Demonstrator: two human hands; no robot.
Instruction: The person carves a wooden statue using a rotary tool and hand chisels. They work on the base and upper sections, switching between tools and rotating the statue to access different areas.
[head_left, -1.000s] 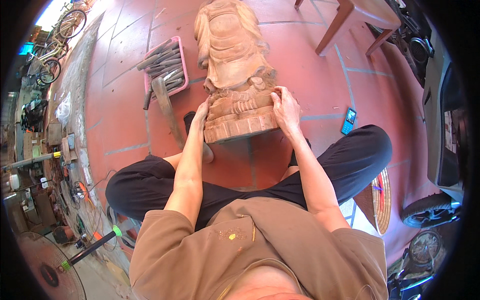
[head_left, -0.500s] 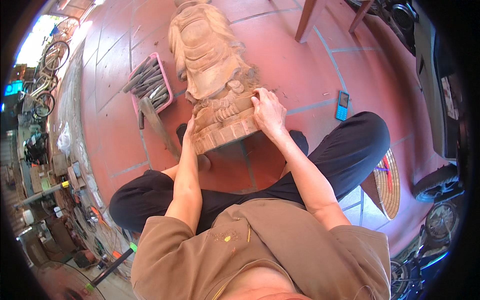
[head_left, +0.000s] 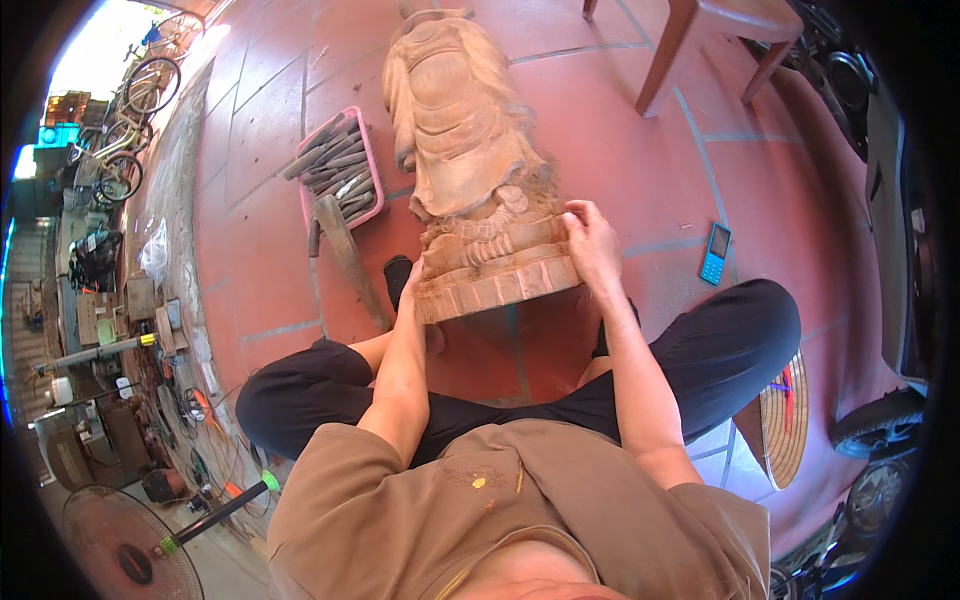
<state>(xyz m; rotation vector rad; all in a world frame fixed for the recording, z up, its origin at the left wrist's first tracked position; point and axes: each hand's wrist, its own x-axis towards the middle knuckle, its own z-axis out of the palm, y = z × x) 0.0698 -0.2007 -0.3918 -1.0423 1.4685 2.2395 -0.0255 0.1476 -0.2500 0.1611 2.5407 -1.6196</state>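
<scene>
Brown wood filled the gap between my hands: the statue (head_left: pixel 460 140) lay carved side up on the red floor (head_left: pixel 640 170), its base (head_left: pixel 505 290) toward me, just beyond my bent knees. Over the last second it had slid left in my view and then back right, and the tray (head_left: pixel 372 165) of tools (head_left: pixel 340 168) and the phone (head_left: pixel 715 254) had slid along with it, so I judged that my viewpoint had swung more than the wood had. My left hand (head_left: pixel 413 287) had kept to the left side of the base; its fingers were mostly hidden, and I could not tell how far they closed. My right hand (head_left: pixel 596 250) had kept to the other side, partly curled, thumb and fingers holding the edge. That meant, as I read it, one hold maintained rather than a new one taken. Neither hand showed a tool. Shade lay beneath the near edge; whether that end was raised, I could not tell.
</scene>
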